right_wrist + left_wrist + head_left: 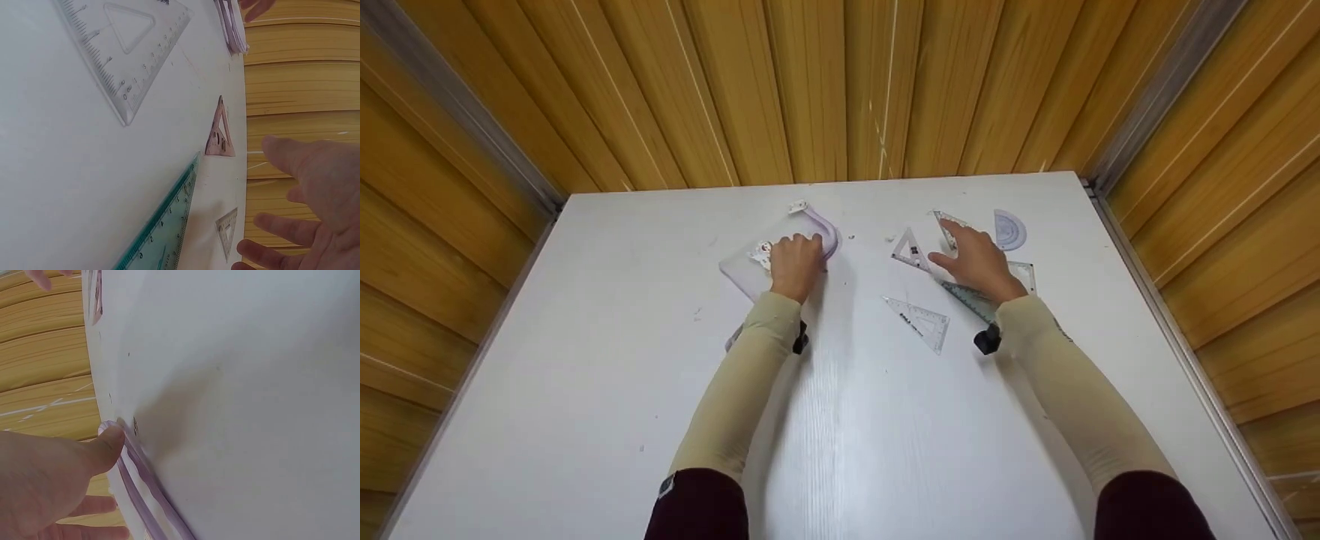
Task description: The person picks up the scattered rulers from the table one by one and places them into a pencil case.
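Note:
My left hand (pixel 796 268) grips a translucent zip pouch (pixel 744 271) with purple trim and a white cartoon figure on it. In the left wrist view the thumb (pixel 109 441) presses on the purple-trimmed opening, whose two edges stand slightly apart. My right hand (pixel 976 262) hovers with spread fingers among set squares and holds nothing. Under and beside it lie a green set square (pixel 163 230), a small pinkish set square (pixel 911 250) and a clear set square (pixel 227 233) near its fingertips. A larger clear set square (pixel 922 322) rests nearer to me.
A clear protractor (pixel 1010 230) lies right of the right hand, and another clear piece (pixel 1023 276) is partly hidden by that hand. The white table (pixel 840 435) ends at a wood-patterned wall (pixel 810 90) at the back, with similar panels at both sides.

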A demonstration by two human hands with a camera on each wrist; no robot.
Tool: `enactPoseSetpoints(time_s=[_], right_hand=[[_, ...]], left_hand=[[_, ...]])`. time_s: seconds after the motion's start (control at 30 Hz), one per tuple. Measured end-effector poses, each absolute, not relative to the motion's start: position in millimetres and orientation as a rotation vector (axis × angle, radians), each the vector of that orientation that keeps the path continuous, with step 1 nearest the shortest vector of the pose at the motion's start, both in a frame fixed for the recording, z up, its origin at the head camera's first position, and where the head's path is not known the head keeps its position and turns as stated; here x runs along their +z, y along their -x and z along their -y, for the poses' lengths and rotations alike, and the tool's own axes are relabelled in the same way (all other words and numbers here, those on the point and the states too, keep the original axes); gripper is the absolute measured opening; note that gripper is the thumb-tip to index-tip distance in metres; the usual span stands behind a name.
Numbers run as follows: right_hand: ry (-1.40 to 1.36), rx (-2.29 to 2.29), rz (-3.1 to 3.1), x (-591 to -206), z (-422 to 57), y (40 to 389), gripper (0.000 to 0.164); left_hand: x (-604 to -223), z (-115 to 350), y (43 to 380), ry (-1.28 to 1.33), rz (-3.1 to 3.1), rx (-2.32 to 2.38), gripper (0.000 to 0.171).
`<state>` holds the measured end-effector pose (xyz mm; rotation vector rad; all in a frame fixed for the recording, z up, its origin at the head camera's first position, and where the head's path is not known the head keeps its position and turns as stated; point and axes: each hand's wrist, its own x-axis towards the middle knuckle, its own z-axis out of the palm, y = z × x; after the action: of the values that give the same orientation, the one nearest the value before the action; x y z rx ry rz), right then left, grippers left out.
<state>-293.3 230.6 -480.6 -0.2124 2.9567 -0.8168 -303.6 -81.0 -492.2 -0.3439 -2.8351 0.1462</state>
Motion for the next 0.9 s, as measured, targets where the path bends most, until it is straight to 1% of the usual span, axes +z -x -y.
enactPoseSetpoints(time_s=[0.43,0.67,0.9], right_hand=[[0.129,-0.753,-2.962,-482,-217,296,0.077],[0.104,-0.76,-2.958,-486,-212,295,0.077],[0.098,-0.771,-2.96,-489,-217,293,0.077]], left_hand=[[-494,78,306,0.324,2.863,0.086,0.014],[-496,79,306,0.316,2.91,0.062,0.018],[-496,87,304,0.276,2.908,0.016,0.014]])
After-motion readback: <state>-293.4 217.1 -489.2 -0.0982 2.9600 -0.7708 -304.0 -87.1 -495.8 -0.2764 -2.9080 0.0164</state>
